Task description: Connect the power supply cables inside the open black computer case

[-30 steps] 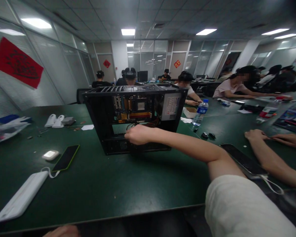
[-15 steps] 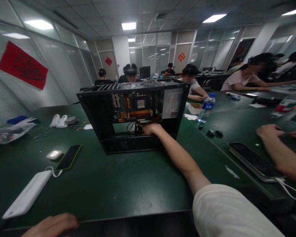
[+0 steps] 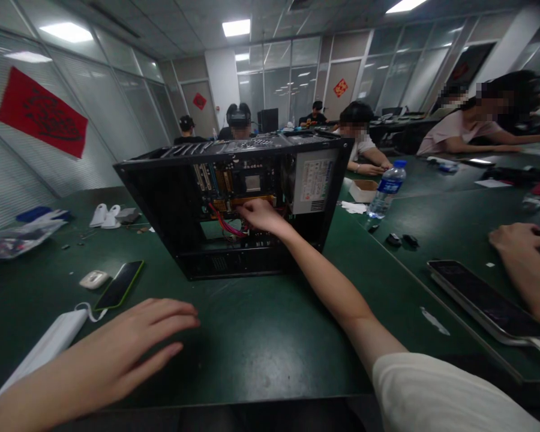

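Note:
An open black computer case (image 3: 162, 198) stands on the green table (image 3: 261, 336), its motherboard (image 3: 234, 183) and power supply (image 3: 312, 180) showing. My right hand (image 3: 258, 215) reaches inside the case, fingers curled by a red cable (image 3: 222, 225) near the board; whether they grip it is hidden. My left hand (image 3: 126, 348) hovers over the table in front of the case, fingers stretched out and holding nothing.
A white power bank (image 3: 45, 348), a phone with a green edge (image 3: 119, 285) and a small white device (image 3: 93, 279) lie at the left. A water bottle (image 3: 386, 189) and a dark phone (image 3: 486, 300) are at the right, near another person's hand (image 3: 517, 237). Several people sit behind.
My right hand has moved from the case's lower front edge up into the case beside the motherboard. My left hand has risen from the table's near edge into view. The camera came closer.

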Motion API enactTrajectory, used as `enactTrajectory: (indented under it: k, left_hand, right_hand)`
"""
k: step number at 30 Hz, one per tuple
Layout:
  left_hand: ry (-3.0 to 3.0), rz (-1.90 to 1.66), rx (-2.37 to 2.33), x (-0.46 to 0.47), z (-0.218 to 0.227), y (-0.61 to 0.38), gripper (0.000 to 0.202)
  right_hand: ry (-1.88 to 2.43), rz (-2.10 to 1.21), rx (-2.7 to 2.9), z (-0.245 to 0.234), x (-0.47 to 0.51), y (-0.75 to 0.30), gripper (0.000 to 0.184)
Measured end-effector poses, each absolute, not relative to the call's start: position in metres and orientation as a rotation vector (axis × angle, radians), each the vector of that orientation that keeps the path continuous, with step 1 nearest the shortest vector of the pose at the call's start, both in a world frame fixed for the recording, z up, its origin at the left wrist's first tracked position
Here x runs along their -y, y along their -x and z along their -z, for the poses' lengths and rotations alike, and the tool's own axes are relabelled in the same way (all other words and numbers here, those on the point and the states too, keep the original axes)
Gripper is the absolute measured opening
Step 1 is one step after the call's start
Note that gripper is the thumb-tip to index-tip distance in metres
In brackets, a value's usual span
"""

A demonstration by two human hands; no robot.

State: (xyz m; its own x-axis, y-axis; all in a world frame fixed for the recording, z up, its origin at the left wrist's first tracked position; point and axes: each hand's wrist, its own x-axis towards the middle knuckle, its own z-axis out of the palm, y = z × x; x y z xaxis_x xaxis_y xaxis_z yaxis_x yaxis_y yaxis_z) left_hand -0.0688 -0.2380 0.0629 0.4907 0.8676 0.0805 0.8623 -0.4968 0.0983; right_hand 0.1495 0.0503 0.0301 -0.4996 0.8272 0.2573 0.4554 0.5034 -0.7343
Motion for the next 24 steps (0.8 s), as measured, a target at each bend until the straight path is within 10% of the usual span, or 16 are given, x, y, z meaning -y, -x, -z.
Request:
enactTrajectory:
  k: [6,12,24]
  left_hand:
    - [-2.694,-0.274,-1.713,0.154,-0.078,0.057,0.063]
    - [-2.515,-0.332,-1.708,0.091,-0.078,0.055,0.103]
    - [-2.310,-0.546,-1.227,0.050,-0.089,0.040,0.034]
  right_hand:
    - [0.888,-1.356,1.905,-0.039,-0.049,-0.153,0.035]
    - [0.816,-0.905,2.419,-0.055,-0.025,-0.171,0.036]
    - [0.826,-0.374,2.805,-0.066,-0.006,-0.184,0.036]
